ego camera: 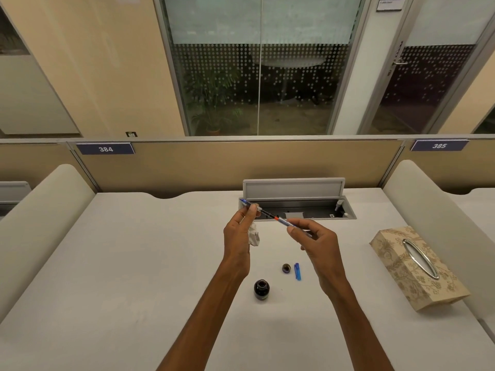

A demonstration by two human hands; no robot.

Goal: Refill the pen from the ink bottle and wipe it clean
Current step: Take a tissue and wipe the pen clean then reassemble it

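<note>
Pen (270, 216) held in both hands above the table (134, 263)

Pen slants in the air from upper left to lower right. The left hand (238, 234) pinches it near the blue far end, with a crumpled tissue (254, 235) tucked against the palm. The right hand (316, 245) pinches the near end between thumb and fingertips. Below, the bottle (261, 289) stands open on the table; its lid (286, 268) and a blue pen cap (297, 271) lie side by side nearby. A patterned box (417, 269) lies at the right.

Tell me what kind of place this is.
Probably a shared office or study hall: numbered seat plates on the partition, an open cable box in the desk, a glass-walled room behind.
</note>
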